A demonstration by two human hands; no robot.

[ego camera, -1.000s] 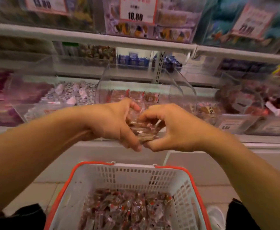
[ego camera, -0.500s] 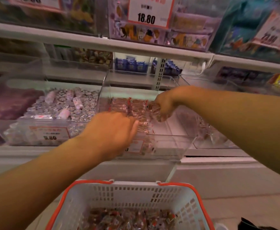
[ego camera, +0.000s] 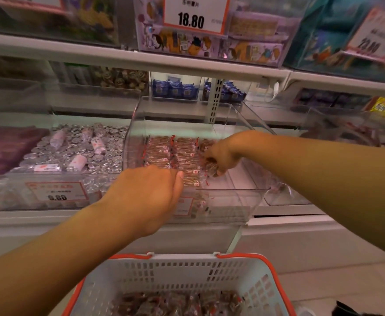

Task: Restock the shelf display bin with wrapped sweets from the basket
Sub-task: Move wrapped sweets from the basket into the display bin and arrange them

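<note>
Head view: right hand clutches sweets inside the bin; left hand probably pins a row. Light, crinkly, slippery wrappers — best pinched by handfuls.

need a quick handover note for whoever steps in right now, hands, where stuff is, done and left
Right hand: inside the clear display bin, closed on a small bunch of wrapped sweets, about to set them down.
Left hand: at the bin's front edge, resting on the sweets already in; what it holds, if anything, cannot be seen.
Done: neat rows of sweets fill the bin's left and middle.
Left: the bin's right side is bare, and the basket below holds more sweets to move over.
</note>
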